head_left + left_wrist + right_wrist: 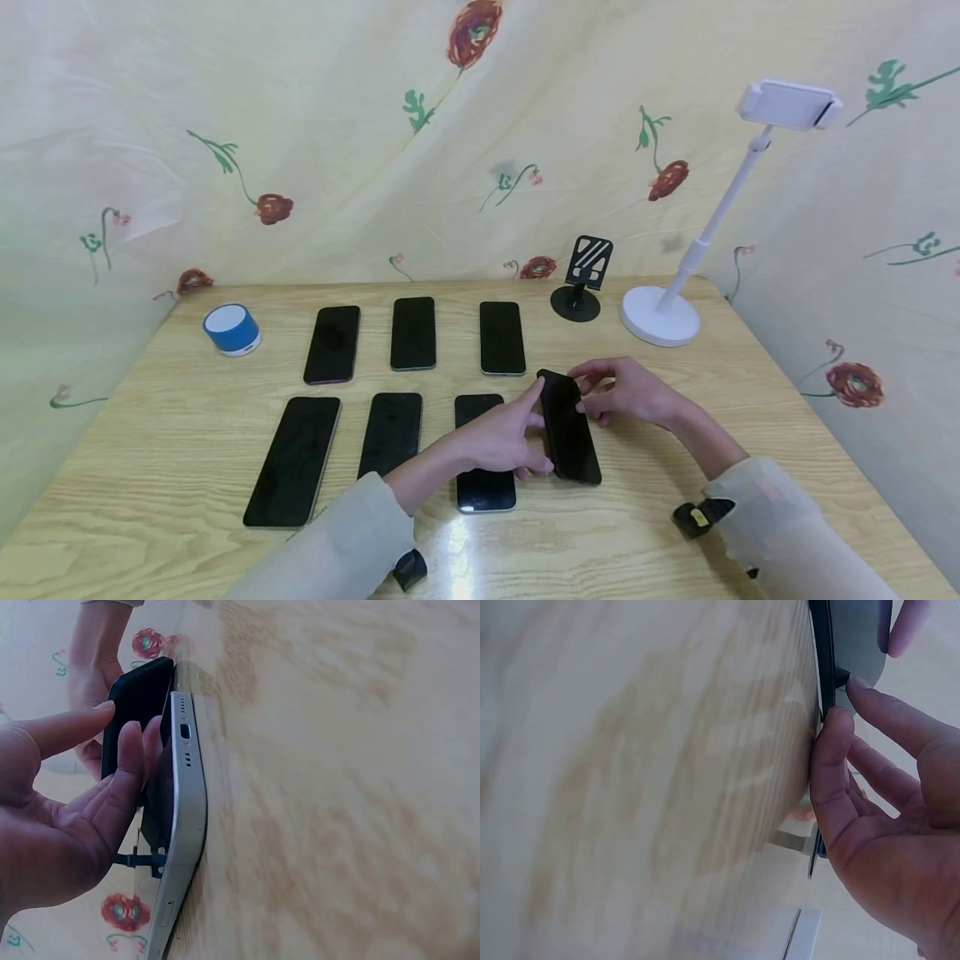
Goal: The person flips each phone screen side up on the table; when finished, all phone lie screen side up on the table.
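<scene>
A black-screened smartphone [572, 437] lies slightly askew at the right end of the front row, between both hands. My left hand [504, 437] reaches over a silver-edged phone [486, 493] and holds the askew phone along its left side, one fingertip at the upper left corner and another lower down. At the upper right edge, my right hand [626, 390] pinches the same phone with thumb and finger. In the right wrist view that dark edge [823, 652] stands close over the wood. The left wrist view has the silver phone's port end [185, 739] in front, beneath the left fingers.
Other dark phones lie in two rows, among them a large one [292, 462] front left and one [502, 337] behind the hands. A black folding stand [576, 304], a white phone stand [660, 317] and a blue-and-white cylinder [232, 329] stand at the back of the wooden table [150, 467].
</scene>
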A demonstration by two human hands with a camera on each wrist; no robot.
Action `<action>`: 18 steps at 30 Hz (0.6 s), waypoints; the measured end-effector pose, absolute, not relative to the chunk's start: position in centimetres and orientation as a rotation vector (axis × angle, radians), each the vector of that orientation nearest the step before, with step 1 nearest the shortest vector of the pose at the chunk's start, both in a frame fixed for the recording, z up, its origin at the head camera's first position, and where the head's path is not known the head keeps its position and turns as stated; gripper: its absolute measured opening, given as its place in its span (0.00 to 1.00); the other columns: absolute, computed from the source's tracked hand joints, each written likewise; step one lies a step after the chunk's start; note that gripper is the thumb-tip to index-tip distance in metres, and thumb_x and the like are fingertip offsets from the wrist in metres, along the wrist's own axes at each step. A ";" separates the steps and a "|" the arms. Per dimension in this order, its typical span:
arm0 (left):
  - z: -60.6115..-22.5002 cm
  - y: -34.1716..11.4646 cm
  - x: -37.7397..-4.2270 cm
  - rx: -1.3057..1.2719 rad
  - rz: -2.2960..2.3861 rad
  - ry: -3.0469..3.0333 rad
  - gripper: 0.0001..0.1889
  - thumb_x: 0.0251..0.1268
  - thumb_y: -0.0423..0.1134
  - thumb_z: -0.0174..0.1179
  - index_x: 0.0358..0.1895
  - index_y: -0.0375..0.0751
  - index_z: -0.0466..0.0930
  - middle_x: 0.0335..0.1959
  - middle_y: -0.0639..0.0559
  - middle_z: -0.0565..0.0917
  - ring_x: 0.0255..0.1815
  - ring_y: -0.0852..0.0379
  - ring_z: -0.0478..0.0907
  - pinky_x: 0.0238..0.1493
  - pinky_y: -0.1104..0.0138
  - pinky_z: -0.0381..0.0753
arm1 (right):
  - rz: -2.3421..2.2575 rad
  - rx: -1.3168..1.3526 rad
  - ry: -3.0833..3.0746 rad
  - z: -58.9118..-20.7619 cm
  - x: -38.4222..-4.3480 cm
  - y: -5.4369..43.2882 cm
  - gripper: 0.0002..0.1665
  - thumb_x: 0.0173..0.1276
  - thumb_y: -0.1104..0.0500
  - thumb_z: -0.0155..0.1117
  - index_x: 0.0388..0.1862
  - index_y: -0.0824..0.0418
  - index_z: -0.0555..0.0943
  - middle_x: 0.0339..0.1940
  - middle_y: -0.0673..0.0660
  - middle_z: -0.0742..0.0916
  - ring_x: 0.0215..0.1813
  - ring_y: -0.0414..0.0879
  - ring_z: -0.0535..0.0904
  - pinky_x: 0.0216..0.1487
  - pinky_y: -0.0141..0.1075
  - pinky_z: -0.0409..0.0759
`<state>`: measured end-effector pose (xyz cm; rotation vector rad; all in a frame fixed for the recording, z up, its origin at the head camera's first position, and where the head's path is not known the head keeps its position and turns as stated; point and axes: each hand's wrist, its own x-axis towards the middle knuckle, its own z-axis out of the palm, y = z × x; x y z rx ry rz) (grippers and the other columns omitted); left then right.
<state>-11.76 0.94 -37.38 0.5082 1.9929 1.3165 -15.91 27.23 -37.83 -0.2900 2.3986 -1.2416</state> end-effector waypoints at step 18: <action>-37.8 1.7 -12.5 0.481 1.268 2.059 0.64 0.61 0.29 0.76 0.89 0.51 0.34 0.69 0.43 0.83 0.27 0.53 0.87 0.33 0.64 0.88 | -1.125 -0.298 2.451 -37.7 -15.9 28.5 0.36 0.68 0.58 0.77 0.72 0.66 0.76 0.40 0.58 0.81 0.25 0.45 0.76 0.24 0.33 0.74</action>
